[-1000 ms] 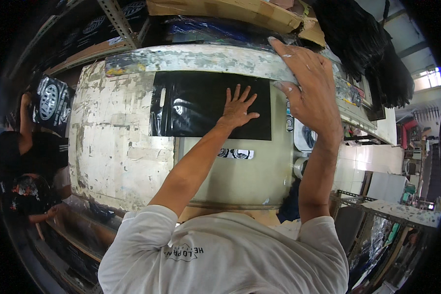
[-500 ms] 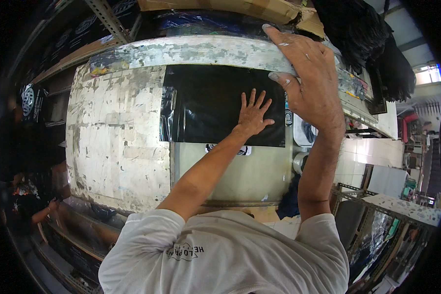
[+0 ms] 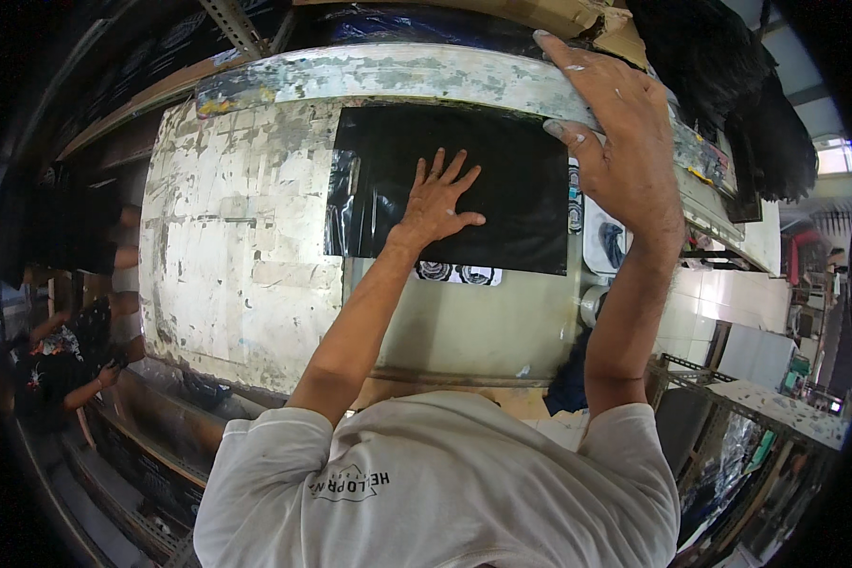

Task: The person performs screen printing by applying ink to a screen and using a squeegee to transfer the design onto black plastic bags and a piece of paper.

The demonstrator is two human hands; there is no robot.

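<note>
I am seeing, from afar, the left hand [image 3: 433,210] lying splayed, gripping nothing, on the black plastic sheet [image 3: 516,194], which is covering part of the greenish worktop [image 3: 473,331] and overlapping the patchy white board [image 3: 246,208] on its left. The right hand [image 3: 625,133] is grasping the paint-stained bar [image 3: 398,71] across its width; a white strip [image 3: 459,275] with round black prints is showing past the sheet's near edge.

From here, the left hand [image 3: 434,204] is covering part of the black sheet [image 3: 516,189], which is partly hiding a patterned strip [image 3: 469,275]; far cardboard [image 3: 506,13] is running out of view.
</note>
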